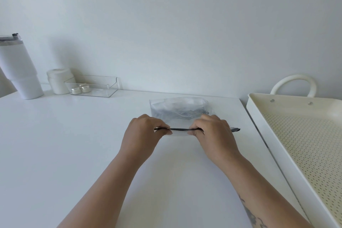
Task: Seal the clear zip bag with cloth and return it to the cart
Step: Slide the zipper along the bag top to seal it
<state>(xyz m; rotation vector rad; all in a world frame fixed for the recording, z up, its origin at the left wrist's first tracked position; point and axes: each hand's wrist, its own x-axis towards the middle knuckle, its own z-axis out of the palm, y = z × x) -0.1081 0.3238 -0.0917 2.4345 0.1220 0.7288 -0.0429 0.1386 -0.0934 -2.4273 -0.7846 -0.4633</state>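
Note:
A clear zip bag (pixel 178 106) with grey and white cloth inside lies on the white table (pixel 74 144), its dark zip strip (pixel 180 129) facing me. My left hand (pixel 143 131) pinches the strip near its left end. My right hand (pixel 214 133) pinches it further right, and the strip's dark right tip sticks out past that hand. The cream cart tray (pixel 259 135) with a perforated floor stands to the right of the table.
At the back left stand a white tumbler (pixel 18 72), a white jar (pixel 59 81) and a clear plastic box (pixel 92 86) holding two small silver-capped pots. A looped handle (pixel 294 81) rises behind the cart tray. A plain wall lies behind.

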